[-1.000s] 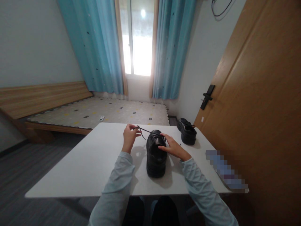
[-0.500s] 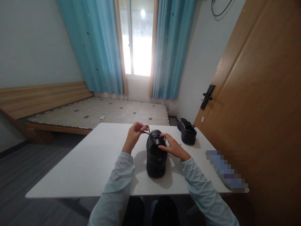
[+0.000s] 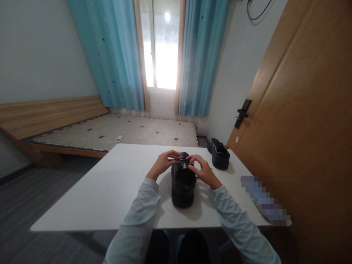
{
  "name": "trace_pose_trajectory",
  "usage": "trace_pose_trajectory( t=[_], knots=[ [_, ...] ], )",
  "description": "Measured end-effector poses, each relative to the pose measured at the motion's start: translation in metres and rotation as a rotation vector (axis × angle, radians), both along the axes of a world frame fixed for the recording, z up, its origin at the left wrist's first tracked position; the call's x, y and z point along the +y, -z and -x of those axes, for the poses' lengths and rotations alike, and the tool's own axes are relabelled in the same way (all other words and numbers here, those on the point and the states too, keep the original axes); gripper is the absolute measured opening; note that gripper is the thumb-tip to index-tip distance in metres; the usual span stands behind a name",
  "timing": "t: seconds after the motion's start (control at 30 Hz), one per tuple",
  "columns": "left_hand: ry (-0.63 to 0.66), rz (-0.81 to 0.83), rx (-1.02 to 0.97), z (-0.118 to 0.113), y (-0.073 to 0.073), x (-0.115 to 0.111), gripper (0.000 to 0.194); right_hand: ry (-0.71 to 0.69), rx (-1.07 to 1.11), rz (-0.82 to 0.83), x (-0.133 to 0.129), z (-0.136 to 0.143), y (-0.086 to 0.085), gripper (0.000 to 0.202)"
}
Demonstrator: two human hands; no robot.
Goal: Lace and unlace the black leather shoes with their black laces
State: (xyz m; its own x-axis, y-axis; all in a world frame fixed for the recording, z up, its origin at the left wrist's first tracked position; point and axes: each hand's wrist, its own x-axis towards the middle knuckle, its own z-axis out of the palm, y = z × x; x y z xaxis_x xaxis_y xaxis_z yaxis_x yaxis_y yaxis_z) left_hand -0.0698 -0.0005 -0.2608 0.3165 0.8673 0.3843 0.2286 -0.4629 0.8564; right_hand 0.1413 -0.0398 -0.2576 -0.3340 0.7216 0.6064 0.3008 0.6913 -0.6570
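A black lace-up shoe (image 3: pixel 183 189) stands on the white table (image 3: pixel 90 190), its heel towards me and its toe pointing away. At the shoe's left side my left hand (image 3: pixel 165 162) pinches a black lace (image 3: pixel 173 159) over the tongue. My right hand (image 3: pixel 201 169) is on the other side, its thumb and fingers pinched together on the lace near the eyelets. Both hands are close together above the laces, and fingers partly cover the knot area.
A second black shoe (image 3: pixel 220 156) stands at the table's back right. A blurred flat bluish item (image 3: pixel 264 200) lies along the right edge. Beyond are a bed (image 3: pixel 132 128) with a white remote (image 3: pixel 119 139), and a wooden door (image 3: pixel 299 121) on the right.
My left hand has come down and to the right, bringing the lace close over the shoe. My right hand's thumb has moved up from the shoe opening to its fingers.
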Motion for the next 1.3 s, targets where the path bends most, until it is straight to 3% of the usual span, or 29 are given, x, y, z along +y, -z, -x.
trace_pose_trajectory(
  t=[0.13, 0.27, 0.6, 0.73, 0.97, 1.1, 1.3],
  knots=[
    [-0.122, -0.026, 0.128, 0.000, 0.004, 0.002, 0.031, 0.056, 0.203, 0.046, 0.005, -0.002, 0.001, 0.009],
    [-0.123, -0.009, 0.216, 0.000, 0.002, 0.000, 0.023, 0.191, 0.310, 0.070, 0.010, -0.006, 0.003, 0.012],
    [-0.129, -0.013, 0.174, 0.005, 0.008, 0.003, 0.013, 0.557, 0.007, 0.046, 0.011, -0.009, 0.006, 0.011],
    [-0.156, -0.030, 0.209, 0.006, 0.011, 0.004, 0.009, 0.487, -0.004, 0.043, 0.011, -0.007, 0.005, 0.016],
    [-0.167, -0.060, 0.266, 0.004, 0.010, 0.003, 0.011, 0.174, -0.055, -0.039, 0.006, -0.006, 0.002, 0.036],
    [-0.174, -0.058, 0.252, 0.004, 0.011, 0.004, 0.011, 0.131, -0.187, -0.008, 0.005, -0.005, 0.006, 0.055],
    [-0.180, -0.059, 0.170, 0.005, 0.015, 0.007, 0.012, 0.096, -0.242, 0.078, 0.007, -0.004, 0.009, 0.063]
  ],
)
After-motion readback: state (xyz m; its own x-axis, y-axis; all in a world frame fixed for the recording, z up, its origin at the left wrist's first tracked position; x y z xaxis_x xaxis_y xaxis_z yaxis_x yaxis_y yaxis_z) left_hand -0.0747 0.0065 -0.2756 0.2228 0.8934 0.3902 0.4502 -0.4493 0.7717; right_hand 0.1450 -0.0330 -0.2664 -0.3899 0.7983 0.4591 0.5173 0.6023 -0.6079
